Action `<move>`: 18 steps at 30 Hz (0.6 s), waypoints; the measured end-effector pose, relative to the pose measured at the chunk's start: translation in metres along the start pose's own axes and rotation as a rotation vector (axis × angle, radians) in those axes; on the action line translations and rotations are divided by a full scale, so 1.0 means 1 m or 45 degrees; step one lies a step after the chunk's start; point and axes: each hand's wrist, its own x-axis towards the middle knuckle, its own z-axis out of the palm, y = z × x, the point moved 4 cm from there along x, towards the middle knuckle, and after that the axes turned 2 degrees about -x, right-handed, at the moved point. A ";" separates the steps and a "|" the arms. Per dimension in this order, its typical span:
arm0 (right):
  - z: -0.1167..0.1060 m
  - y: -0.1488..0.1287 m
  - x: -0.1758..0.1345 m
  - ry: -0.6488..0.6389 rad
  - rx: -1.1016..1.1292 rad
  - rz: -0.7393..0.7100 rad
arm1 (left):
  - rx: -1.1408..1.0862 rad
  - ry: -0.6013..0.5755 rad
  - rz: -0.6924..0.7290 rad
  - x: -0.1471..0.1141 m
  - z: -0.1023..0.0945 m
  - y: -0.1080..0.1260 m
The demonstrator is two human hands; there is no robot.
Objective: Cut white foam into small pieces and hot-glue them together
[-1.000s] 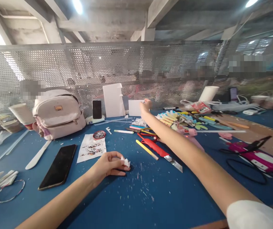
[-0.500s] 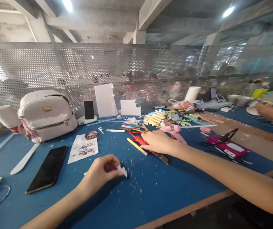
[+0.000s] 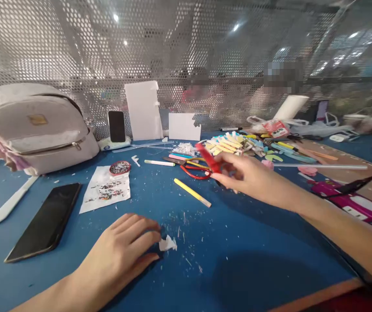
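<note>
In my right hand, raised over the middle of the table, is a red utility knife. The knife is blurred, and its blade does not show clearly. Just under it lie red-handled scissors. My left hand rests palm down on the blue table with its fingers loosely apart. A small torn-edged white paper piece lies at its fingertips; whether they touch cannot be made out. Between the hands lies a yellow marker. White shreds are scattered around the paper piece.
A dark phone and a printed sheet with a small round red dish lie left. Behind stand a white backpack and white boards. Coloured paper strips are heaped at the back. A magenta device lies right.
My right hand has lifted the red utility knife from the table. My left hand has let go of the white paper piece, which now lies on the table. The view has tilted down.
</note>
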 end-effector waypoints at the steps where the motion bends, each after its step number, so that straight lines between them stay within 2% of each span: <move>1: 0.001 -0.007 -0.001 0.021 0.241 -0.057 | -0.013 0.020 0.063 0.001 0.002 0.001; 3: 0.009 -0.020 -0.006 0.013 0.528 -0.136 | -0.042 0.044 0.138 0.004 0.008 0.001; 4: 0.016 -0.027 -0.008 -0.042 0.596 -0.193 | -0.059 0.047 0.158 0.006 0.010 0.000; 7: 0.042 -0.042 -0.016 -0.162 0.620 -0.361 | -0.050 0.097 0.192 0.012 0.012 -0.001; 11: 0.062 -0.047 -0.022 -0.083 0.709 -0.591 | 0.083 0.164 0.231 0.016 0.011 -0.002; 16: 0.072 -0.036 -0.027 -0.186 0.714 -0.500 | 0.175 0.353 0.165 0.012 0.013 -0.004; 18: 0.074 -0.030 -0.031 -0.204 0.675 -0.470 | 0.223 0.344 0.152 0.011 0.014 -0.004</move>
